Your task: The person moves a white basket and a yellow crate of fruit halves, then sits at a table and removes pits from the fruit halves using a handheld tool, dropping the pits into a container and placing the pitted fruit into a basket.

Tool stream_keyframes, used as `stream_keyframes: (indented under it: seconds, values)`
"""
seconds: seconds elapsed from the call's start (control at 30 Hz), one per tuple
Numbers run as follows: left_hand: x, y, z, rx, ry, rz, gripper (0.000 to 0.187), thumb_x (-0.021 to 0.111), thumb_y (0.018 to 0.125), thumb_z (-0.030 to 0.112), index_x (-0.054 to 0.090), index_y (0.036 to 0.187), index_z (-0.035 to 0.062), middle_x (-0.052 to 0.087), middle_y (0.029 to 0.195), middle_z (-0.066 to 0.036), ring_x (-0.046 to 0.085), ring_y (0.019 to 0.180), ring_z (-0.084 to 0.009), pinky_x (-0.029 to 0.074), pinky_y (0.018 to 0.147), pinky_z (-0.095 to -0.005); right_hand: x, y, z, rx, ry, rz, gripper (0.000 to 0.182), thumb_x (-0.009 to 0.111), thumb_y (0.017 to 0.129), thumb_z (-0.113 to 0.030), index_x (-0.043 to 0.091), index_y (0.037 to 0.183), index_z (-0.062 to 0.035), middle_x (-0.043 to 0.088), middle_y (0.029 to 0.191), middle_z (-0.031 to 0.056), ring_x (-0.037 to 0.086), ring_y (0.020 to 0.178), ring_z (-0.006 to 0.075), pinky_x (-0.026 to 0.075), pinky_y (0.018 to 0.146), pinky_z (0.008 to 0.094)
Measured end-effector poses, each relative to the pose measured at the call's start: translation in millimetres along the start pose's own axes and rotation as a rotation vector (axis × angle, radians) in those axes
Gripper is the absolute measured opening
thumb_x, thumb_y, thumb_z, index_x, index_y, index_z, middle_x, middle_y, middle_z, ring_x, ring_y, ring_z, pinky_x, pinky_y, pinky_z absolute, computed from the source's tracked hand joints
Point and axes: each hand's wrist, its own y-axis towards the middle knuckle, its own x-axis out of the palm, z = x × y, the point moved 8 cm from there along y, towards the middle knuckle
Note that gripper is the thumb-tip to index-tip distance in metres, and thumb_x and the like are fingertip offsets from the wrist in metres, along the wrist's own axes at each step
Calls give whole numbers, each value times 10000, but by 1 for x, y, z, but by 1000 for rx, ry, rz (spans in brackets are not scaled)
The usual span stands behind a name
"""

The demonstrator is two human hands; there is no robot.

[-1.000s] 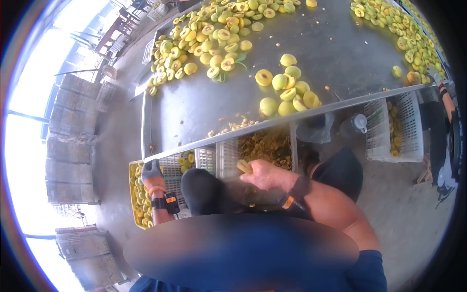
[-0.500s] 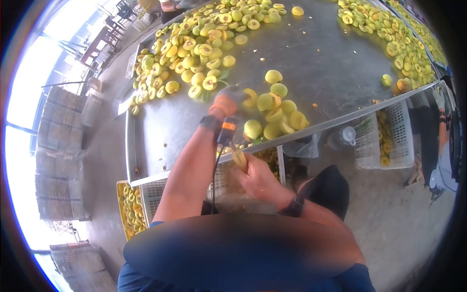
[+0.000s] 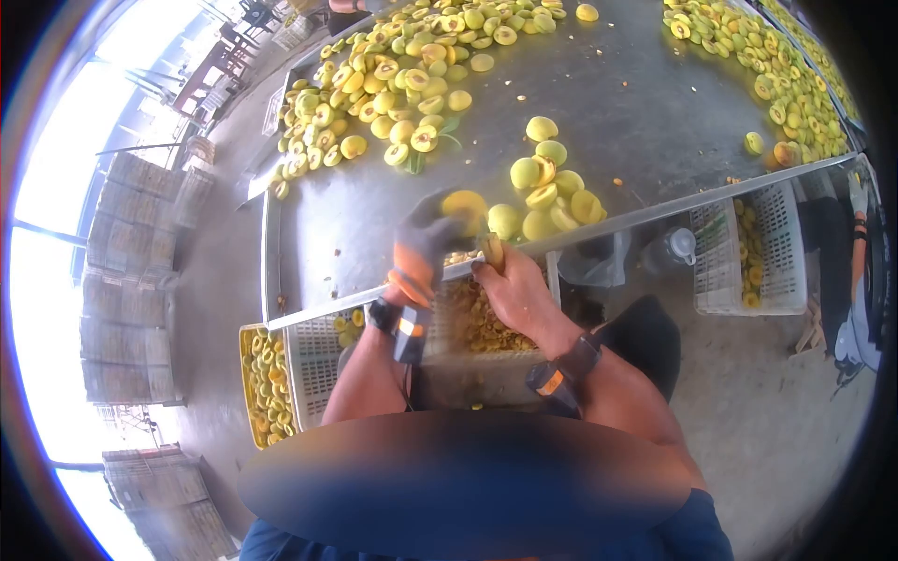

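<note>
My left hand (image 3: 426, 229), in a grey glove with an orange cuff, is closed on a yellow peach half (image 3: 466, 208) above the table's front edge. Right beside it, my bare right hand (image 3: 520, 297) grips a small tool with a tan handle (image 3: 491, 249); its working end is not clear. A small pile of yellow-green peaches (image 3: 526, 173), some cut, lies just beyond my hands. Below them stands a crate holding brownish pits and scraps (image 3: 496, 318).
A large heap of peach halves (image 3: 393, 84) covers the table's far left, another heap (image 3: 795, 103) its right side. The metal rim (image 3: 655, 208) runs along the front. A yellow crate (image 3: 265, 383) and a white crate (image 3: 786, 252) hold peaches. Another person's arm (image 3: 858, 234) shows at right.
My left hand has come back from the table toward my right hand and now holds a peach half. The right hand has risen slightly with the tool. The view has shifted a little.
</note>
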Motion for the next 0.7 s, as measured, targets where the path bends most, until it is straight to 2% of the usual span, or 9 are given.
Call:
stream_keyframes:
  seconds: [0.1,0.13,0.2,0.3,0.33,0.47,0.53,0.6,0.7]
  values:
    - [-4,-24,-2,54,120,150,451,761,921,62,678,1350,-53,766,1162,-167,761,986,-227,639,796,-340,-2,-7,-12,-53,-92,14,292,615,1010,-208,635,1135,55,699,908,221,674,876,381,511,840,469]
    - [-2,-33,-2,63,166,205,423,783,915,77,702,1311,-50,780,1126,-151,752,1011,-209,626,818,-321,2,-8,-11,-98,-92,9,286,605,1009,-200,633,1133,56,700,910,227,673,879,390,513,843,476]
    - [1,-45,-1,156,217,235,400,775,919,68,704,1296,-46,776,1140,-150,752,1011,-205,622,829,-315,13,-13,-1,-180,-89,3,274,587,1005,-183,628,1127,58,702,915,239,670,885,408,515,849,489]
    - [0,-55,-2,229,179,245,349,759,927,38,707,1263,-41,772,1146,-143,751,1006,-214,617,836,-327,17,-18,-9,-237,8,-113,268,564,1004,-163,632,1136,60,703,901,220,685,875,365,533,834,477]
    - [-2,-56,-4,241,147,246,330,752,929,25,707,1250,-40,770,1146,-139,751,1003,-219,616,836,-335,17,-19,-9,-166,49,-166,265,559,1002,-154,631,1140,61,703,898,212,688,871,346,538,828,468]
    - [-14,-49,7,576,636,216,284,693,970,21,686,1246,-43,765,1112,-140,749,975,-241,616,832,-360,20,-17,-15,17,103,-327,265,556,995,-133,627,1160,61,701,888,181,695,859,281,556,806,433]
    - [-8,-50,17,637,925,245,301,642,999,37,647,1283,-63,768,1090,-166,753,972,-256,621,850,-360,27,-19,-13,19,71,-349,269,567,994,-137,624,1169,60,705,894,178,697,864,272,560,811,426]
    - [-11,-43,7,517,687,282,272,626,1017,59,652,1266,-46,769,1064,-162,754,966,-265,609,840,-366,36,-21,-11,-29,32,-326,275,582,995,-147,621,1175,57,713,911,185,701,880,283,562,830,427]
    - [-15,-35,-3,355,461,369,228,617,1043,147,686,1179,-23,759,984,-127,721,890,-255,570,798,-354,34,-24,-5,-119,-150,-172,320,604,993,-185,630,1201,58,736,977,212,718,945,321,557,875,431]
